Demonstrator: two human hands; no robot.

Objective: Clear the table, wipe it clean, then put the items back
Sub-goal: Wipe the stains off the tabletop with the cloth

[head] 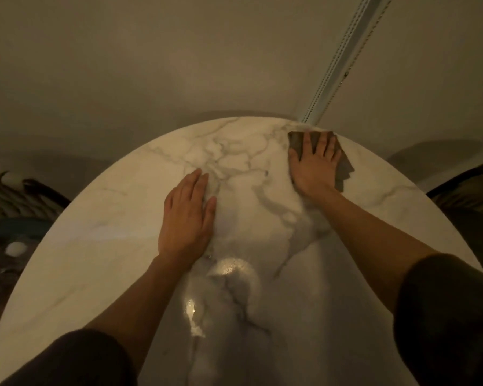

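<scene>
The cloth (347, 169) lies at the far right edge of the bench (95, 246), pinned flat under the right hand (314, 167), its fingers (322, 144) spread. The next stroke likely pulls toward the near edge. The left hand (186, 215) rests flat mid-bench, fingers together.

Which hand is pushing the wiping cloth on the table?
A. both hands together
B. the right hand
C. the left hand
B: the right hand lies flat on the brown cloth near the far edge of the table, while the left hand rests flat on bare marble with no cloth under it.
</scene>
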